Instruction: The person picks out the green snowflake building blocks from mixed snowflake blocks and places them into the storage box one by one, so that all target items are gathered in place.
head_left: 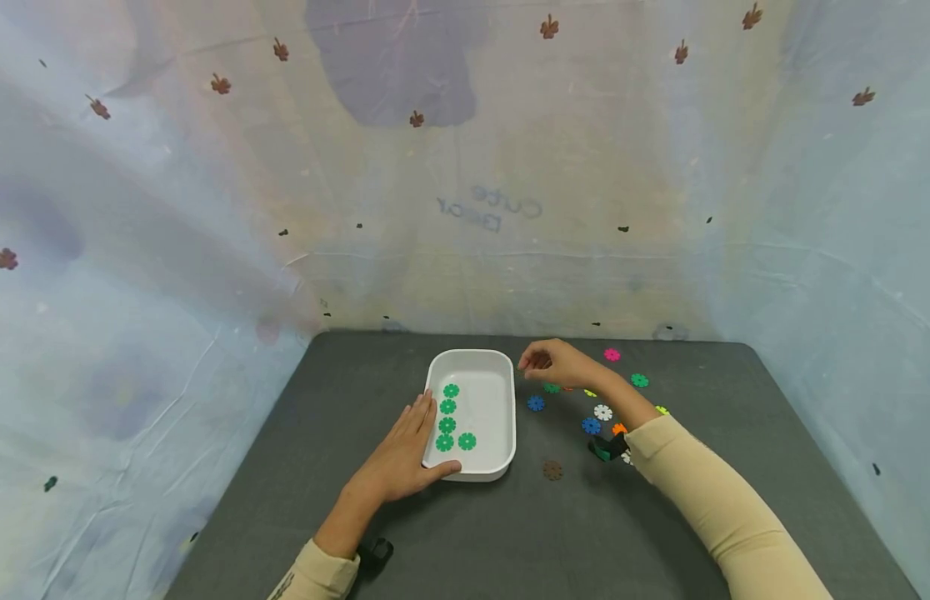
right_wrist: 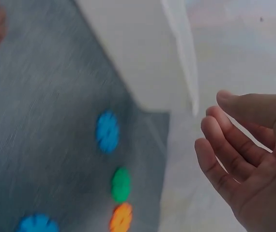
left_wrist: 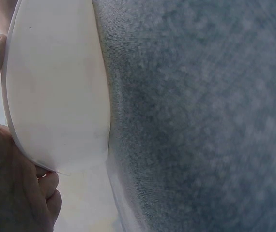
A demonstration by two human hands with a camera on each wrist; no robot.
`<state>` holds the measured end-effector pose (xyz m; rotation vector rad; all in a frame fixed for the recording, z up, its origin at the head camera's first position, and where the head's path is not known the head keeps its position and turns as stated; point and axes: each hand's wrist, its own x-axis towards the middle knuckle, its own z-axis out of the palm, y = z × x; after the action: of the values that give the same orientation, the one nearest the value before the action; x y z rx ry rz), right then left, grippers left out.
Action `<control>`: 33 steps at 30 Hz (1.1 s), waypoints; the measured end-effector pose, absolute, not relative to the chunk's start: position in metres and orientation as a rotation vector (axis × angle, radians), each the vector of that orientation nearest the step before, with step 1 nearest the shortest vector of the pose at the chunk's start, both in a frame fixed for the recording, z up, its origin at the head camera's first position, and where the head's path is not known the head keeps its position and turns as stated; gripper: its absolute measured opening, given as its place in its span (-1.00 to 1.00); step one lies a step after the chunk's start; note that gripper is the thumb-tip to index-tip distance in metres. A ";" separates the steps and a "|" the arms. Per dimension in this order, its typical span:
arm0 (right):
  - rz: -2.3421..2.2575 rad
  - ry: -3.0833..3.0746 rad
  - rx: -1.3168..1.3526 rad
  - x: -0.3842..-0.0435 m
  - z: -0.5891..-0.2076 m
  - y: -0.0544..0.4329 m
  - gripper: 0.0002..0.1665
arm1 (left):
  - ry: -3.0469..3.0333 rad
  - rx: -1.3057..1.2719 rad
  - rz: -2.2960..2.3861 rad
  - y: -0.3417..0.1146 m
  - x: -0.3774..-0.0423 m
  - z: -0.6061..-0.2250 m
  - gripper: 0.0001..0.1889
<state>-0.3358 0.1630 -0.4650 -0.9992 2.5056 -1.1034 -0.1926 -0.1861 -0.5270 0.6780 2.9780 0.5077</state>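
Note:
A white rectangular tray (head_left: 476, 477) stands on the dark table, with several green flower-shaped discs (head_left: 447, 425) along its left side and bottom. My left hand (head_left: 405, 454) rests against its near-left corner, fingers stretched along the left rim and thumb along the near rim. The left wrist view shows the tray's white outer wall (left_wrist: 58, 92) beside that hand. Just past the tray's right rim, my right hand (head_left: 555, 362) hovers with loosely bent fingers. In the right wrist view a gap shows between thumb and fingers of the right hand (right_wrist: 254, 154), with nothing held.
Right of the tray lie loose flower discs: blue (head_left: 536, 403), white (head_left: 603, 412), pink (head_left: 612, 355), green (head_left: 640, 380) and brown (head_left: 552, 470), among others. Some are partly behind the right arm. A patterned sheet (head_left: 465, 283) hangs behind the table (head_left: 345, 400) and at both sides.

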 end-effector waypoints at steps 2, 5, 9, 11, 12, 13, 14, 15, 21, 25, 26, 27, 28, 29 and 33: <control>-1.084 2.528 -0.978 -0.339 -0.470 0.170 -0.85 | 2.980 0.681 0.506 -0.186 -0.193 -0.527 0.26; -1.036 2.567 -0.940 -0.345 -0.480 0.179 -0.83 | 2.980 0.680 0.508 -0.187 -0.193 -0.528 0.27; -0.935 2.622 -0.872 -0.353 -0.493 0.188 -0.77 | 2.978 0.673 0.507 -0.186 -0.193 -0.529 0.27; -0.890 2.637 -0.839 -0.356 -0.497 0.191 -0.74 | 2.977 0.669 0.507 -0.186 -0.193 -0.530 0.27; -0.871 2.644 -0.820 -0.357 -0.500 0.192 -0.73 | 2.976 0.665 0.509 -0.186 -0.193 -0.530 0.27; -0.849 2.651 -0.812 -0.358 -0.501 0.193 -0.72 | 2.975 0.663 0.512 -0.186 -0.193 -0.530 0.27; -0.837 2.654 -0.803 -0.358 -0.502 0.194 -0.70 | 2.975 0.660 0.513 -0.186 -0.192 -0.530 0.27; -0.827 2.657 -0.797 -0.358 -0.503 0.195 -0.68 | 2.974 0.659 0.515 -0.186 -0.192 -0.530 0.27; -0.794 2.689 -0.800 -0.357 -0.509 0.197 -0.66 | 2.978 0.666 0.518 -0.186 -0.192 -0.529 0.26; -0.784 2.709 -0.804 -0.355 -0.514 0.198 -0.68 | 2.979 0.667 0.518 -0.186 -0.192 -0.529 0.26; -0.785 2.713 -0.806 -0.354 -0.515 0.198 -0.69 | 2.979 0.667 0.517 -0.186 -0.192 -0.529 0.26; -0.788 2.717 -0.800 -0.353 -0.515 0.198 -0.70 | 2.978 0.666 0.515 -0.186 -0.192 -0.529 0.26; -0.792 2.721 -0.800 -0.353 -0.516 0.197 -0.71 | 2.979 0.665 0.514 -0.186 -0.192 -0.528 0.27; -0.797 2.722 -0.799 -0.352 -0.516 0.197 -0.71 | 2.979 0.665 0.513 -0.186 -0.192 -0.529 0.27; -0.826 2.708 -0.785 -0.353 -0.518 0.197 -0.70 | 2.979 0.670 0.514 -0.186 -0.192 -0.528 0.27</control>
<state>-0.3526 0.1969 -0.5176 -0.7851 2.7084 -0.8257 -0.1917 -0.1860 -0.5279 0.6700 2.9788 0.5138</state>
